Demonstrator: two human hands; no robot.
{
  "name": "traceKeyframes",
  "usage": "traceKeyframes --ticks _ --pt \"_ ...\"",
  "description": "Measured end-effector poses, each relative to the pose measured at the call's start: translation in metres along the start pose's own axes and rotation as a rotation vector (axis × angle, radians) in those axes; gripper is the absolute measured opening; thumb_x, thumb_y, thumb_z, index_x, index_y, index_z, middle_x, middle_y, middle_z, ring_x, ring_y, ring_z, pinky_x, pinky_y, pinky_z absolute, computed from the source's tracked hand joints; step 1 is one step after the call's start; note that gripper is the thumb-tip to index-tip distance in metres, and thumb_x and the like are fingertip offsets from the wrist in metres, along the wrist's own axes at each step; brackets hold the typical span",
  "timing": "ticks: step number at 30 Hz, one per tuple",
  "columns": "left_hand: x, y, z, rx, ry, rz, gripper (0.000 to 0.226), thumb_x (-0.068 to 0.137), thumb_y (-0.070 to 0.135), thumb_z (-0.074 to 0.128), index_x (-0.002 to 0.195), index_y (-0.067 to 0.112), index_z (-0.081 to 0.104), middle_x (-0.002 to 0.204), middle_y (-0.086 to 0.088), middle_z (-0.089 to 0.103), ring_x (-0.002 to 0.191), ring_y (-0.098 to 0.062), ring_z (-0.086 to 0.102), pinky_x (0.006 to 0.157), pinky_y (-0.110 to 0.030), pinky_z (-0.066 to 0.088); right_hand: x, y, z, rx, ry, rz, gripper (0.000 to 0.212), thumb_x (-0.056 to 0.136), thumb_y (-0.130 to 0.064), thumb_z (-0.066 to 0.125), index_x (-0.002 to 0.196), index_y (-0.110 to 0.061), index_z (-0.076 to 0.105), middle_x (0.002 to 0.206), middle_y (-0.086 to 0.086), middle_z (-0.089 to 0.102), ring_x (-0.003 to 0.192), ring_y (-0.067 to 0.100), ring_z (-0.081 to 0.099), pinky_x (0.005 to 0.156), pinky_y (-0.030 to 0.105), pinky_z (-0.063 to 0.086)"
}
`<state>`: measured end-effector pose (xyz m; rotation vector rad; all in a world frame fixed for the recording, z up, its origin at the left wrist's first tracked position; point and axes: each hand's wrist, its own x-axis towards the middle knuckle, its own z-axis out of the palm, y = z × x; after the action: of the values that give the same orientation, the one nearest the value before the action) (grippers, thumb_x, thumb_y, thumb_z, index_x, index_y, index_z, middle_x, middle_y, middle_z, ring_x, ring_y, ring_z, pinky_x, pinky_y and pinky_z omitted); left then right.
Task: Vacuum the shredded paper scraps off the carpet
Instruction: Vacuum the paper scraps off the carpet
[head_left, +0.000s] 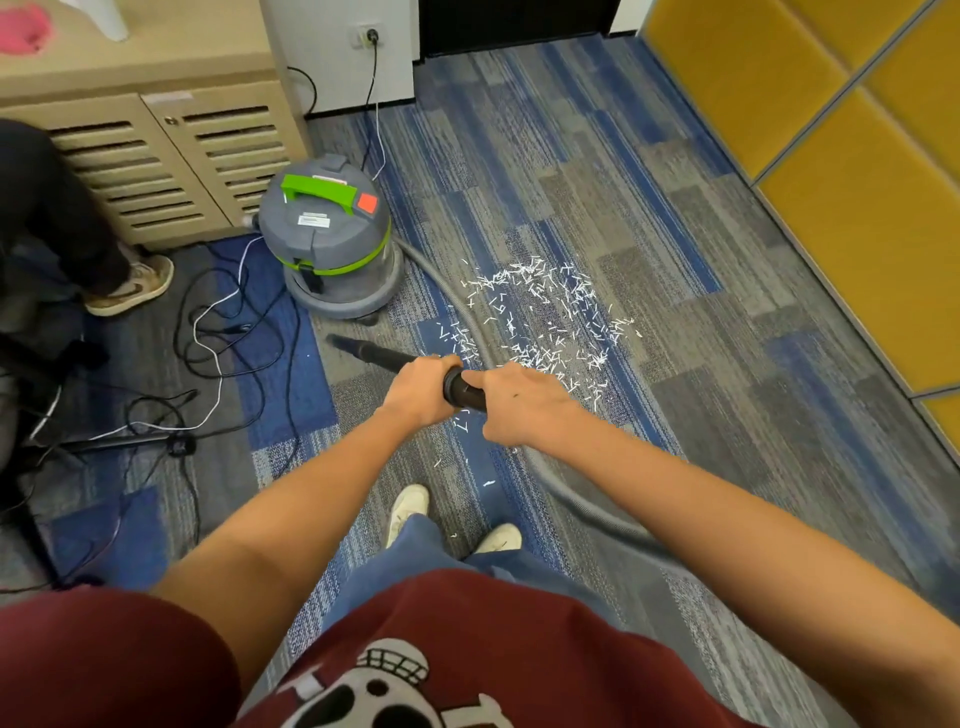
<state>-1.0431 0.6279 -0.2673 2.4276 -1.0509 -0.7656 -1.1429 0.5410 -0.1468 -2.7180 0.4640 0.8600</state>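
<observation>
Open carpet (649, 171) R of vacuum canister (332, 244) up to yellow wall (857, 208); scraps (545, 312) just R of it. L hand (422, 391) & R hand (522, 402) both curled round nozzle (374, 354).

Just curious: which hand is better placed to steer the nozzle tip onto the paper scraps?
Probably the left hand: it grips the nozzle nearer its tip; the right hand holds the hose end behind.
</observation>
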Motion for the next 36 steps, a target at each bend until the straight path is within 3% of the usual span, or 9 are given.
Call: traceKeyframes --ticks 6,12,26,32,36 --pt "-0.002 0.003 -0.012 0.031 0.104 -0.056 0.035 0.073 0.023 0.071 0.105 0.014 0.060 0.093 -0.010 0.068 0.089 -0.031 0.063 0.075 -0.036 0.048 0.006 -0.001 -0.032 -0.165 0.024 -0.047 0.046 0.082 -0.017 0.056 0.128 -0.025 0.053 0.084 -0.002 0.052 0.073 0.021 0.053 0.064 0.031 0.043" --pt "0.000 0.000 -0.024 -0.002 0.148 -0.075 0.035 0.075 0.022 0.071 0.106 0.013 0.059 0.094 -0.013 0.068 0.091 -0.033 0.062 0.077 -0.038 0.048 0.012 -0.010 -0.045 -0.170 0.050 -0.057 0.044 0.081 -0.012 0.055 0.124 -0.023 0.054 0.084 0.000 0.051 0.074 0.022 0.054 0.067 0.031 0.047" --pt "0.003 -0.018 -0.034 -0.021 0.102 -0.063 0.041 0.070 0.020 0.073 0.109 0.015 0.061 0.093 -0.011 0.069 0.089 -0.031 0.063 0.077 -0.038 0.050 0.027 -0.027 -0.040 -0.112 0.010 -0.034 0.044 0.084 -0.012 0.056 0.126 -0.024 0.053 0.089 0.000 0.052 0.075 0.021 0.054 0.065 0.030 0.043" --pt "0.008 -0.015 -0.039 -0.015 0.099 -0.057 0.030 0.071 0.021 0.073 0.097 0.013 0.060 0.087 -0.010 0.068 0.084 -0.031 0.063 0.073 -0.037 0.051 0.028 -0.023 -0.053 -0.109 -0.023 -0.031 0.047 0.080 -0.010 0.058 0.123 -0.028 0.054 0.096 0.002 0.057 0.079 0.022 0.054 0.066 0.030 0.042" --pt "0.011 -0.010 -0.036 -0.002 0.079 -0.048 0.032 0.072 0.021 0.073 0.100 0.013 0.060 0.092 -0.010 0.068 0.088 -0.030 0.063 0.074 -0.037 0.049 0.027 -0.016 -0.050 -0.088 -0.022 -0.040 0.048 0.079 -0.009 0.056 0.124 -0.027 0.053 0.095 0.002 0.058 0.079 0.023 0.056 0.068 0.032 0.047"
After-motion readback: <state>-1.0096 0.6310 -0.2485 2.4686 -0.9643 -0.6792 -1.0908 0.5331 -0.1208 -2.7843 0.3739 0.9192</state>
